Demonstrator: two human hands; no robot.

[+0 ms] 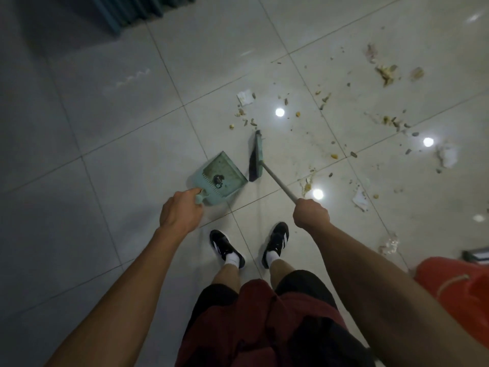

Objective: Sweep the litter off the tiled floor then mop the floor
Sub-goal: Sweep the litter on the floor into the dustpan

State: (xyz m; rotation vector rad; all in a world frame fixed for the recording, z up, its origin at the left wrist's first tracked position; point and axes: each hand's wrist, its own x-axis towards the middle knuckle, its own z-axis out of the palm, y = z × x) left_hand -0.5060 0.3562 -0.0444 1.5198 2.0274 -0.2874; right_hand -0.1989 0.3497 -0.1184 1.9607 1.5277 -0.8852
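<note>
Litter (389, 72) lies scattered over the glossy tiled floor (132, 128), mostly ahead and to the person's right: small brownish crumbs, some yellowish scraps, a few bits of white paper (244, 97) and a crumpled clear wrapper (389, 243) nearer the feet. It all looks light and loose, so short, gentle strokes should gather it; hard flicks would likely scatter the crumbs further on such a smooth surface. A couple of yellowish smears look damp and may stick, which the mop would have to deal with afterwards. The paper is flimsy and could slide under the bristles instead of moving along.

The right hand (311, 213) is closed in a fist around the pale stick of the broom (256, 158), whose green head rests on the floor just beside the open mouth of the dustpan (219, 176). That grip sits well up the stick, which suits long reaching sweeps; a lower hold would give more control close to the pan. The left hand (181, 209) is wrapped around the dustpan's short handle, holding the pan tilted with its front lip on the tile. A small dark clump already sits inside it. The pan looks like thin plastic, light and a little bendy, so pressing the lip flat should keep crumbs from slipping underneath.

No mop is in view. An orange plastic thing (457, 284) shows at the right edge; I cannot tell what it is.
</note>
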